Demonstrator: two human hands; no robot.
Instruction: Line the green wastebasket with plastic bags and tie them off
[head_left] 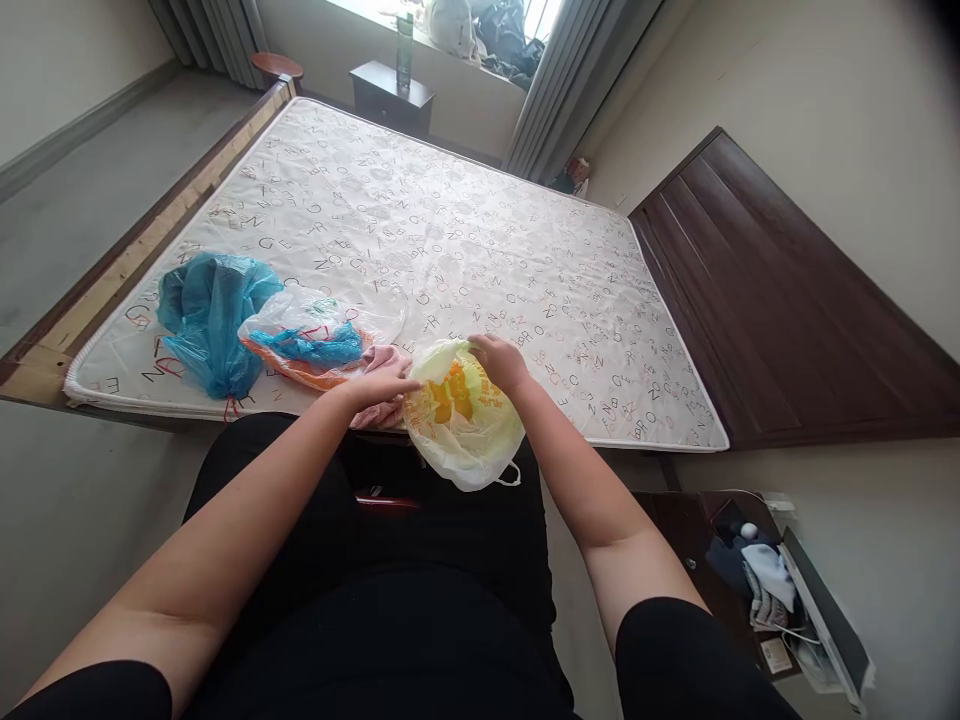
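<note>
Yellow plastic bag (465, 415), pale and printed in orange, was between our two hands, above our lap and in front of the mattress's near edge. We had our left hand (379, 388) at its left rim, thumb and fingers closed on the thin plastic. With our right hand (499, 362) we gripped its upper right edge, fingers bent over the rim. We saw the mouth spread toward us, with the bottom sagging below and a small white loop sticking out at the lower right.

Just beside our left hand, a pink cloth (384, 362) lay bunched on the near edge of the mattress (465, 225). Left of that we saw a whitish bag (292, 305) with orange along its near side, crumpled blue plastic (322, 345) on top of it, and then a puffed-out blue bag (217, 320), gathered at its near end. Past the far side of the mattress, a bottle (405, 55) stood upright on a small cabinet (375, 85). On our right rose a dark wooden headboard (780, 310).
</note>
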